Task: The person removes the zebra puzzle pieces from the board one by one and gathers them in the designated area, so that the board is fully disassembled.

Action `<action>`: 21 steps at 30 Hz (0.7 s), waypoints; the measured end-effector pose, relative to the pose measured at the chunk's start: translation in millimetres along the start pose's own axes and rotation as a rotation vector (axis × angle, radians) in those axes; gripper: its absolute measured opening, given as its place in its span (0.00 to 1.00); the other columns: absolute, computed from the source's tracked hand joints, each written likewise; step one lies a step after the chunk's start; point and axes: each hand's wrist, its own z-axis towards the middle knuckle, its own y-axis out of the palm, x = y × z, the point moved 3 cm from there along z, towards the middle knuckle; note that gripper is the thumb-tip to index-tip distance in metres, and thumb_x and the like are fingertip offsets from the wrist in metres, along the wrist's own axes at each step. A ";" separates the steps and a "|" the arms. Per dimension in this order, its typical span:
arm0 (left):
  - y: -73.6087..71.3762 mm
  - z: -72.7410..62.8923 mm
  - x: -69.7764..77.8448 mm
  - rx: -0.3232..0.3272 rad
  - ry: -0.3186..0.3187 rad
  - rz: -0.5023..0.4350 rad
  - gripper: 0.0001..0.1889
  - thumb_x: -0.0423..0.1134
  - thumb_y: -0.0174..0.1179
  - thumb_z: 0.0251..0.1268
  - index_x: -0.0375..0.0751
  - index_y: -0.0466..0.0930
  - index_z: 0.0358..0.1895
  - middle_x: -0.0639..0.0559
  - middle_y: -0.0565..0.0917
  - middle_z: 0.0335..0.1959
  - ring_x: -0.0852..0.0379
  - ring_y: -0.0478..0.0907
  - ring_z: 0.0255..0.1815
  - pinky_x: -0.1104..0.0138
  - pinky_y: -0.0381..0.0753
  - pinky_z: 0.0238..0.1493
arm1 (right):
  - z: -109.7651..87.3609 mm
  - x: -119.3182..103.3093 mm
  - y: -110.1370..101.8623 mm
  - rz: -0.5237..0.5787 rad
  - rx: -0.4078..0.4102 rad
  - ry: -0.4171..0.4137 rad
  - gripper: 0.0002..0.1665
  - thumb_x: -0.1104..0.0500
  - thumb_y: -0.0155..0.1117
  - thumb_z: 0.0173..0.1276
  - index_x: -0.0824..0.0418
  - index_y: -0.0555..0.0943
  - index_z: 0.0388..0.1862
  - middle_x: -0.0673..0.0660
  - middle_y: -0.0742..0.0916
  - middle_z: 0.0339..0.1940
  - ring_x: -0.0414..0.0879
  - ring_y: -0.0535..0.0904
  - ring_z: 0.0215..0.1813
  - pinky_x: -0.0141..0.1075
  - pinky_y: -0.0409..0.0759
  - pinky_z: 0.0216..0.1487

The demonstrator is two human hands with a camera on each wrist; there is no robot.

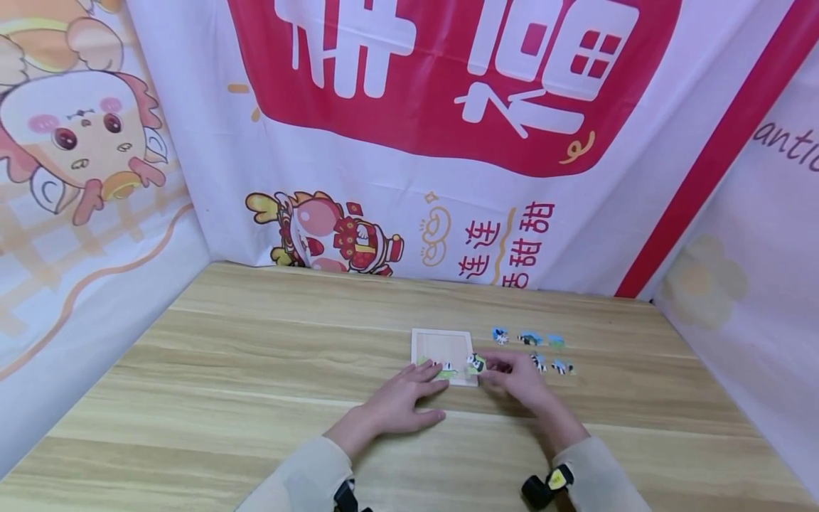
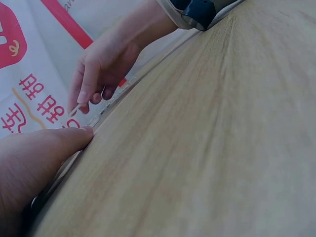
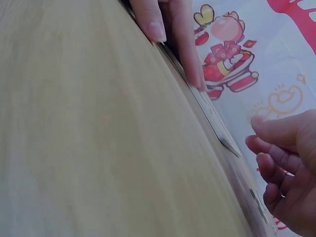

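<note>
A shallow square puzzle tray (image 1: 443, 343) with a pale rim lies on the table. My left hand (image 1: 404, 400) rests over its near left corner, fingers spread and nearly straight. The fingertips touch puzzle pieces (image 1: 450, 372) that lie along the tray's near side. In my right hand (image 1: 521, 382) a puzzle piece (image 1: 475, 363) with a panda picture is pinched between thumb and fingers, over the tray's near right corner. Edge-on in the left wrist view, that piece (image 2: 74, 109) looks like a thin slip. The right wrist view shows the tray's edge (image 3: 213, 118) beneath the left fingers.
Right of the tray lie several loose puzzle pieces (image 1: 529, 338) in two rough rows, the nearer row (image 1: 560, 367) just beyond my right hand. A printed cloth (image 1: 384, 142) hangs behind the wooden table (image 1: 256, 355), with more cloth at both sides.
</note>
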 end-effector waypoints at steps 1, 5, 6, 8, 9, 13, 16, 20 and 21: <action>0.2 0.2 0.0 -0.001 0.000 -0.002 0.28 0.56 0.49 0.56 0.45 0.67 0.58 0.45 0.58 0.63 0.49 0.50 0.64 0.56 0.49 0.61 | -1.5 0.8 -3.6 0.002 -0.002 0.004 0.19 0.62 0.66 0.49 0.59 0.79 0.44 0.53 0.79 0.27 0.48 0.72 0.30 0.36 0.73 0.28; 0.9 0.8 -0.3 -0.001 -0.001 0.002 0.28 0.56 0.49 0.56 0.44 0.67 0.58 0.45 0.58 0.63 0.49 0.51 0.63 0.56 0.49 0.61 | -7.0 5.9 -18.3 0.022 -0.008 0.002 0.19 0.59 0.65 0.51 0.58 0.79 0.44 0.54 0.79 0.29 0.49 0.72 0.31 0.36 0.73 0.26; 1.1 0.9 -0.3 0.001 -0.001 0.004 0.28 0.56 0.49 0.56 0.44 0.67 0.58 0.45 0.58 0.63 0.49 0.51 0.63 0.56 0.49 0.61 | -8.5 7.6 -22.2 0.019 -0.005 0.014 0.19 0.58 0.65 0.51 0.57 0.79 0.44 0.54 0.79 0.30 0.49 0.72 0.31 0.36 0.73 0.26; 1.0 0.9 -0.4 0.004 -0.002 0.003 0.28 0.56 0.50 0.56 0.44 0.67 0.57 0.45 0.58 0.63 0.49 0.51 0.63 0.56 0.49 0.61 | -11.1 9.7 -30.1 0.000 0.000 0.009 0.19 0.56 0.65 0.51 0.56 0.79 0.44 0.54 0.79 0.31 0.48 0.71 0.32 0.36 0.73 0.27; 0.9 0.8 -0.5 0.005 -0.004 0.000 0.28 0.56 0.50 0.56 0.44 0.68 0.57 0.45 0.58 0.63 0.49 0.51 0.63 0.56 0.49 0.61 | -12.7 10.1 -34.2 -0.004 0.001 0.006 0.19 0.55 0.65 0.52 0.57 0.79 0.45 0.54 0.79 0.31 0.49 0.71 0.32 0.36 0.73 0.27; 0.4 0.2 0.1 0.012 -0.004 -0.003 0.28 0.56 0.51 0.55 0.44 0.68 0.57 0.45 0.59 0.63 0.49 0.51 0.63 0.56 0.49 0.61 | -21.5 12.5 -51.0 -0.040 0.017 0.000 0.20 0.53 0.65 0.52 0.57 0.79 0.45 0.55 0.79 0.32 0.49 0.70 0.32 0.36 0.72 0.28; 0.2 0.0 0.7 0.018 0.000 -0.004 0.28 0.55 0.51 0.55 0.43 0.68 0.57 0.45 0.59 0.63 0.49 0.52 0.63 0.56 0.49 0.61 | -29.2 16.4 -63.6 -0.035 0.018 0.012 0.21 0.53 0.64 0.53 0.58 0.78 0.46 0.56 0.78 0.34 0.49 0.69 0.33 0.35 0.72 0.29; 0.3 0.0 0.9 0.022 0.003 -0.006 0.28 0.55 0.51 0.55 0.43 0.68 0.57 0.44 0.59 0.63 0.49 0.52 0.63 0.55 0.49 0.61 | -37.5 26.0 -79.6 -0.054 0.030 0.038 0.22 0.53 0.62 0.54 0.59 0.77 0.48 0.56 0.79 0.37 0.49 0.69 0.35 0.35 0.72 0.31; 0.3 0.0 0.9 0.023 0.004 -0.005 0.28 0.55 0.51 0.55 0.43 0.68 0.57 0.44 0.59 0.63 0.49 0.52 0.63 0.55 0.49 0.61 | -39.3 28.8 -83.3 -0.056 0.033 0.050 0.22 0.52 0.62 0.55 0.59 0.77 0.49 0.56 0.79 0.37 0.49 0.69 0.35 0.36 0.72 0.32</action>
